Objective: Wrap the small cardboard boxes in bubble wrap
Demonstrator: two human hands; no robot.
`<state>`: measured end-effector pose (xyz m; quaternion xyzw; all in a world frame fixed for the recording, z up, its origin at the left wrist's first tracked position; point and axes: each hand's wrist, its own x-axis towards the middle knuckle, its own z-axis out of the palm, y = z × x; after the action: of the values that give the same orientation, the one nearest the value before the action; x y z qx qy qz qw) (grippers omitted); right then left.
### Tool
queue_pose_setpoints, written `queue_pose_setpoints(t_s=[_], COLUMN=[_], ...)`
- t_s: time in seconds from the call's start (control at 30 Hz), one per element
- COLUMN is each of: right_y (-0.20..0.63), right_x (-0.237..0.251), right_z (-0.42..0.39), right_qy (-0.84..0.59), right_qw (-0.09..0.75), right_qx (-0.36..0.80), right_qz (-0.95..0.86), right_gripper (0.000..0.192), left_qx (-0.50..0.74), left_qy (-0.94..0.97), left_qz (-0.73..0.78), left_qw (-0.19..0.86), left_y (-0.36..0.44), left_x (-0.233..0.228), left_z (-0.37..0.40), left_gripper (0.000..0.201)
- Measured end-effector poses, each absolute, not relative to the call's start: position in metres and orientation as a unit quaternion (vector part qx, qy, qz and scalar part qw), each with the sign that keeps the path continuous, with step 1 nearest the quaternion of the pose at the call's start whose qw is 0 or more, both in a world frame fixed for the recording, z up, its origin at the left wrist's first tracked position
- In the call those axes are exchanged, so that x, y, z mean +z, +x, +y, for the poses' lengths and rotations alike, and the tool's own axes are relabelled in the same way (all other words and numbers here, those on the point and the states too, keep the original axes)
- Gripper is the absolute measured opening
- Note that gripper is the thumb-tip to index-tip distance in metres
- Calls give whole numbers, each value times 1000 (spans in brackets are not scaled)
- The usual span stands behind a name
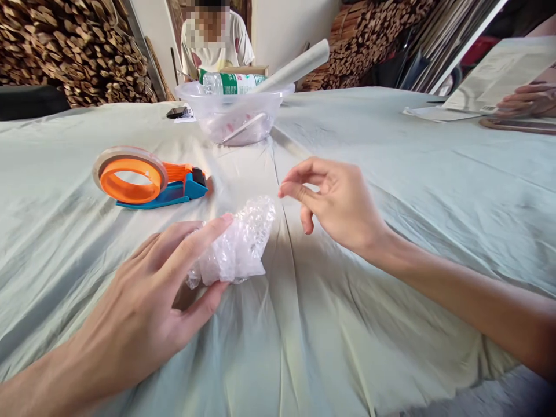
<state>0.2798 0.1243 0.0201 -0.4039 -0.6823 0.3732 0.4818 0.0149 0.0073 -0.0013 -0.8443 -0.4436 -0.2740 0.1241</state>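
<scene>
A crumpled bundle of clear bubble wrap (237, 246) lies on the cloth in front of me. My left hand (169, 284) is closed around its left side, thumb below and fingers above. Whatever the wrap encloses is hidden. My right hand (334, 202) is held just right of the bundle, apart from it, with thumb and forefinger pinched together; I cannot make out anything between the fingertips. Beyond my left hand stands an orange and blue tape dispenser (174, 188) with a roll of clear tape (130, 174).
A translucent plastic basin (243, 119) holds a bottle with a green label (232, 83) and a long white roll (299, 65). Behind it sits a person (217, 35). A phone (176, 112) lies left of the basin. At right, another person's hand (527, 98) holds printed packaging (490, 75).
</scene>
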Motion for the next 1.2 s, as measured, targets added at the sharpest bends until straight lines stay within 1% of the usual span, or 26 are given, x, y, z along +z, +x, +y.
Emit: queue_pose_setpoints(t_s=[0.1, 0.2, 0.27, 0.4, 0.5, 0.6, 0.7, 0.77, 0.87, 0.93, 1.07, 1.2], right_y=[279, 280, 281, 284, 285, 285, 284, 285, 285, 286, 288, 293], right_x=[19, 20, 20, 19, 18, 17, 15, 16, 17, 17, 13, 8], right_z=[122, 121, 123, 125, 124, 122, 120, 121, 124, 126, 135, 145], right_qy=[-396, -395, -392, -390, -362, -327, -335, -340, -323, -312, -303, -316], right_qw=[453, 449, 446, 439, 434, 413, 400, 430, 507, 525, 492, 452], right_qx=[384, 404, 399, 315, 276, 289, 332, 334, 305, 302, 311, 290], right_qz=[-700, -692, -699, -746, -778, -799, -786, -767, -739, -732, -755, -783], right_gripper=[19, 18, 22, 35, 39, 38, 33, 32, 38, 43, 50, 55], left_qx=[-269, -263, -263, -262, -259, -262, -263, -262, -262, -261, -262, -265], left_qy=[-842, -844, -843, -844, -843, -844, -844, -842, -841, -842, -842, -840], left_qz=[-450, -450, -450, -450, -453, -451, -451, -456, -455, -453, -452, -453], left_qw=[126, 129, 132, 131, 127, 124, 123, 126, 133, 136, 137, 137], left_y=[14, 13, 13, 13, 13, 13, 12, 12, 11, 10, 9, 9], left_x=[-2, -2, -2, -2, -2, -2, -3, -4, -5, -5, -7, -9], left_z=[7, 6, 6, 7, 7, 6, 6, 6, 5, 5, 6, 7], left_gripper=[53, 53, 52, 50, 50, 48, 48, 49, 48, 48, 51, 49])
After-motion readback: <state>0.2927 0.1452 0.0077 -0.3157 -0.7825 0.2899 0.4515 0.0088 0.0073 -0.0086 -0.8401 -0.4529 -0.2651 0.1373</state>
